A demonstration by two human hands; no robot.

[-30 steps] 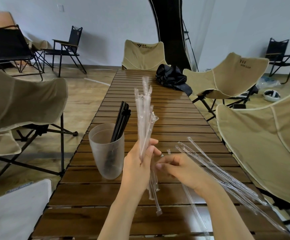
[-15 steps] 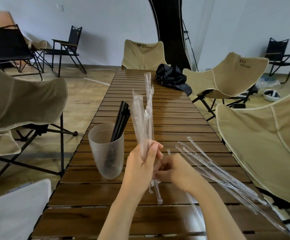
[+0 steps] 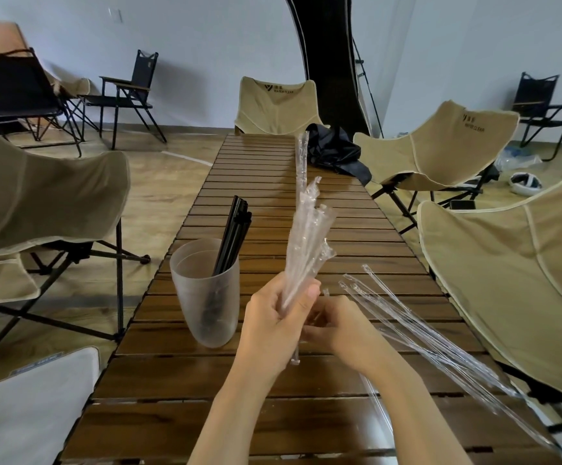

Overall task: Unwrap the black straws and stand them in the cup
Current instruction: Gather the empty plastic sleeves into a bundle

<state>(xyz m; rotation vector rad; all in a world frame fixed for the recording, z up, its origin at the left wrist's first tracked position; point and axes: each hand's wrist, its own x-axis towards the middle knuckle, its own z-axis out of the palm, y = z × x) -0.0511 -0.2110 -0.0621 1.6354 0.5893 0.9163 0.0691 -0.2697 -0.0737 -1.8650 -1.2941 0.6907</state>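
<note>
Centre frame: left grip (image 3: 272, 318) closed round an upright bundle of clear wrappers (image 3: 306, 236), right grip (image 3: 343, 330) curled at its foot (pinching or not, unclear); black straws (image 3: 234, 234) stand in the cup (image 3: 202, 307), left of centre; best keep the bundle tight, clear of the cup.

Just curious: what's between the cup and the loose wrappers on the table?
Head view: the left hand gripping a wrapper bundle, and the right hand.
</note>
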